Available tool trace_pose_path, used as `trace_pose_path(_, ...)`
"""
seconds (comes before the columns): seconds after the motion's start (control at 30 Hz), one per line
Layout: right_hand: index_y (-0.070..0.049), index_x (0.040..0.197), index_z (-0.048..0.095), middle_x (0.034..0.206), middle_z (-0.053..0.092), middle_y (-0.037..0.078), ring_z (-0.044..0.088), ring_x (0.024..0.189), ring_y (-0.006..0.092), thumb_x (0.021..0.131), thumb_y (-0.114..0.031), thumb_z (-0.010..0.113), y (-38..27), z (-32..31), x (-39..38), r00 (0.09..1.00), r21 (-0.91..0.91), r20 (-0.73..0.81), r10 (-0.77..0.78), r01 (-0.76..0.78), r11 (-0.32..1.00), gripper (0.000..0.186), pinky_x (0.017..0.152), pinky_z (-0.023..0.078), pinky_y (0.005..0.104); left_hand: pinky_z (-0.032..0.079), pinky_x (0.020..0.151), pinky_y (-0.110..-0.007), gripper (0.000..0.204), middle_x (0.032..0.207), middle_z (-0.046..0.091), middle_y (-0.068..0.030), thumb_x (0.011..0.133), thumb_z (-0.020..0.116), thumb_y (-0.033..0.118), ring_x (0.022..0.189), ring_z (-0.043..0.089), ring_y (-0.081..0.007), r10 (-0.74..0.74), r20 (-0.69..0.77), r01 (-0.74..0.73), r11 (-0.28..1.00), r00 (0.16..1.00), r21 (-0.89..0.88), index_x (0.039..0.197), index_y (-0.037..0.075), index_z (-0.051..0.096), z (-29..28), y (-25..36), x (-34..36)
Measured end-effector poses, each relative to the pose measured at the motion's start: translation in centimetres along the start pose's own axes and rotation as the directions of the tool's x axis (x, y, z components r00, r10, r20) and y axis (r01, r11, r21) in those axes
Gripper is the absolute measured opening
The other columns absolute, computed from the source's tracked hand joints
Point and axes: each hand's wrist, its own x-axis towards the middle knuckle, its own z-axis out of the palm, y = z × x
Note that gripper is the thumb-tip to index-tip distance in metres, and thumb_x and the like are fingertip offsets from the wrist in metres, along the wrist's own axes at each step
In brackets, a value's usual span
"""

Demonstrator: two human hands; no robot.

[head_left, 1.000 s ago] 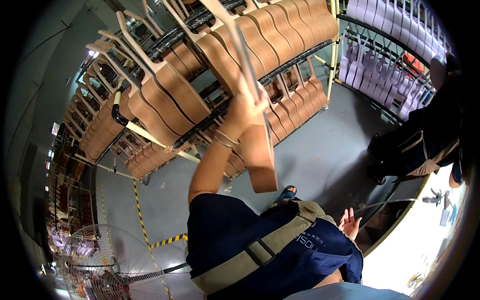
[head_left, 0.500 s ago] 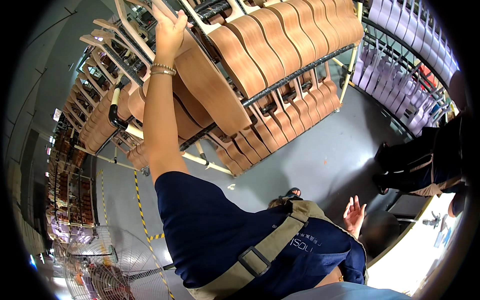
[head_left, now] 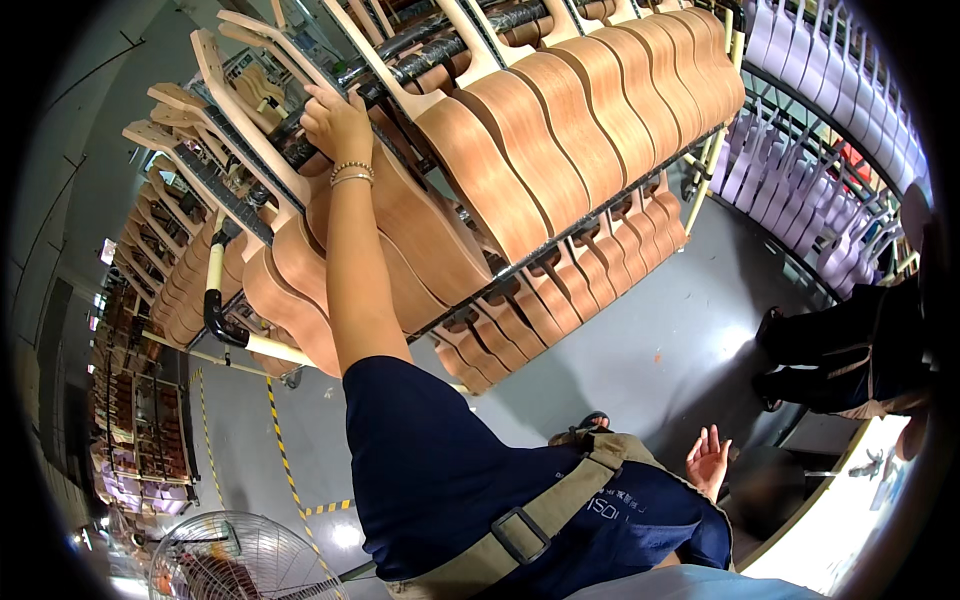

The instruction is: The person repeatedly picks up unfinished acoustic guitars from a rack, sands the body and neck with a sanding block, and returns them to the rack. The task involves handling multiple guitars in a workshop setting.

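Observation:
My left hand (head_left: 338, 125) reaches up into a rack and is closed around the neck of an unpainted acoustic guitar (head_left: 430, 235). That guitar's light brown wooden body hangs below the hand, partly behind my forearm, among other bodies in the row. Just to its right stands a row of similar guitars (head_left: 530, 130) with pale necks. Farther left on the same rack hang more unpainted guitars (head_left: 285, 300). Down by my right side, my right hand (head_left: 708, 460) is open, palm up and fingers spread, with nothing in it.
The rack has black-wrapped rails (head_left: 570, 225) and cream posts (head_left: 712, 170), with a lower row of guitars (head_left: 560, 310). Purple-toned guitar bodies (head_left: 820, 140) fill another rack at right. A person in dark trousers (head_left: 850, 340) stands near a worktable (head_left: 830, 500). A caged fan (head_left: 235, 560) stands lower left.
My left hand has come down and slightly right with the guitar. Its body, tilted out across the row before, now sits back in line with the others. My right hand stays open.

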Motion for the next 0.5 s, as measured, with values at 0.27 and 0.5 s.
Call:
trace_pose_path(0.27, -0.014, 0.114, 0.056, 0.102, 0.062, 0.002, 0.059, 0.084, 0.0137, 0.086, -0.046, 0.051, -0.1, -0.9, 0.2, 0.997, -0.006, -0.074, 0.013, -0.014, 1.0, 0.043, 0.071, 0.051, 0.0281, 0.027, 0.101, -0.044, 0.078, 0.132, 0.03, -0.0276, 0.079, 0.062, 0.02, 0.12, 0.031, -0.0387, 0.147, -0.274, -0.258, 0.864, 0.95, -0.433, 0.134, -0.009, 0.017, 0.3, 6.4, 2.4)
trace_pose_path(0.5, -0.015, 0.111, 0.057, 0.098, 0.062, 0.002, 0.059, 0.079, 0.0136, 0.086, -0.046, 0.052, -0.2, -1.6, -1.7, 0.995, 0.004, -0.083, -0.061, 0.061, 0.998, 0.041, 0.066, 0.051, 0.0287, 0.047, 0.059, -0.028, 0.05, 0.085, 0.057, -0.0159, 0.092, 0.039, 0.027, 0.065, 0.059, -0.0183, -0.123, 0.184, 0.21, 0.242, 0.975, -0.947, 0.128, -0.005, 0.028, -2.7, 9.1, 0.0)
